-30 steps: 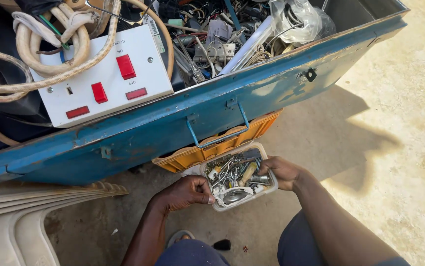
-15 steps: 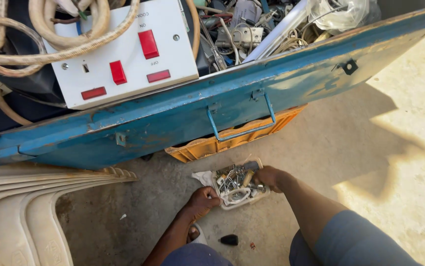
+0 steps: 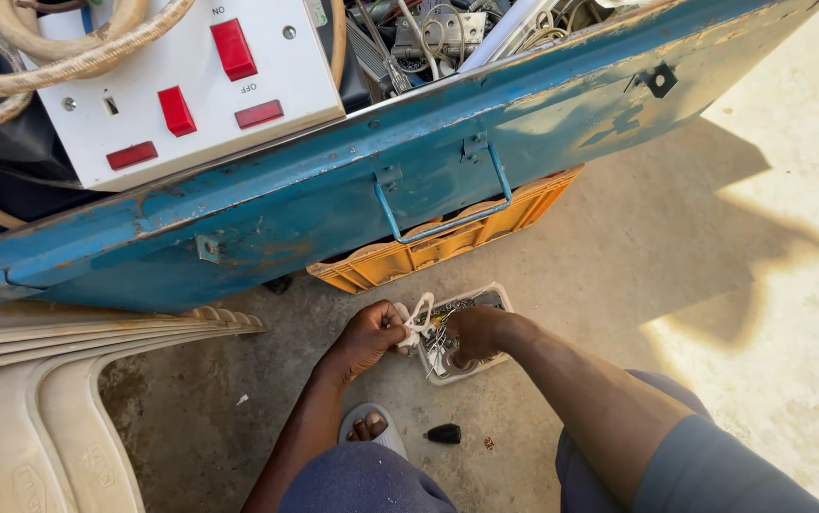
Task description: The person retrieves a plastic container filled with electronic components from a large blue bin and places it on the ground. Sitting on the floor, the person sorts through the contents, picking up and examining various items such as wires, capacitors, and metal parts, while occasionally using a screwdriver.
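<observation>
- Head view, looking down: left hand (image 3: 367,334) pinches a small white twisted piece (image 3: 418,318), wire or plastic by the look, at the near-left rim of a shallow white tray (image 3: 498,298) on the concrete floor (image 3: 619,285).
- Right hand (image 3: 474,332) lies over the tray's contents, fingers curled down among small metal bits; whether it grips any one piece cannot be told.
- Risk, as judged: the tray is light and heaped, so a tug on the white piece could drag tangled parts out or tip it, scattering small hardware on the floor.
- Risk: sharp wire ends under the right palm could prick.
- A sandalled foot (image 3: 371,429) rests near a small black object (image 3: 445,434).
- Materials: worn blue metal toolbox (image 3: 333,204), paint chipped, rust at edges, bail handle; ribbed orange plastic crate (image 3: 447,237) beneath; white switch panel (image 3: 181,85) with red rockers; stacked cream plastic chairs (image 3: 58,399), glossy.
</observation>
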